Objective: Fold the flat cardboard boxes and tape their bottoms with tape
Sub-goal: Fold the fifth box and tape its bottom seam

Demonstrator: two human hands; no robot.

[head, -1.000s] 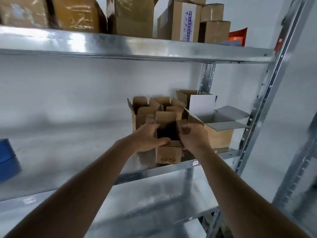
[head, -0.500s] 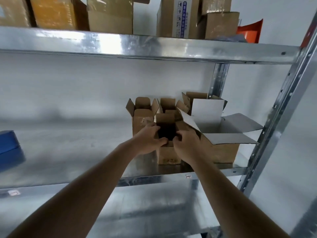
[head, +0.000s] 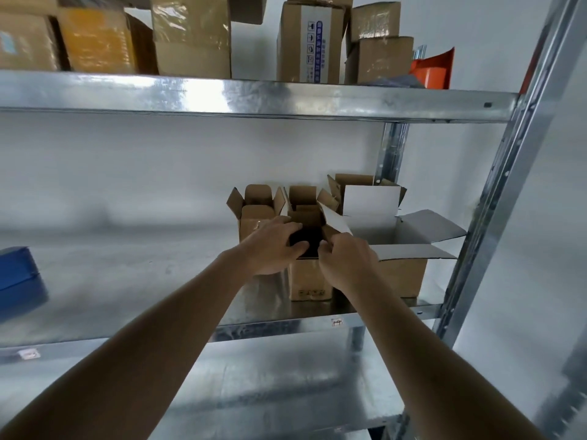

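Note:
A small brown cardboard box (head: 309,281) stands upright on the middle metal shelf (head: 273,325), its top open and dark inside. My left hand (head: 273,246) grips its left top edge, thumb over the rim. My right hand (head: 346,262) holds the right top edge with curled fingers. Behind it stand two more small open boxes, one at the left (head: 254,214) and one in the middle (head: 303,200). A larger open box (head: 400,274) with white-lined flaps sits just to the right, touching my right hand's side.
The upper shelf (head: 254,96) carries several taped cartons and an orange item (head: 433,69). A blue object (head: 17,277) lies at the left of the middle shelf. A steel upright (head: 495,201) bounds the right side. A lower shelf (head: 254,385) runs beneath.
The small box has slid back on the shelf against the other boxes, with both hands still on its rim. The camera has tilted up and shifted.

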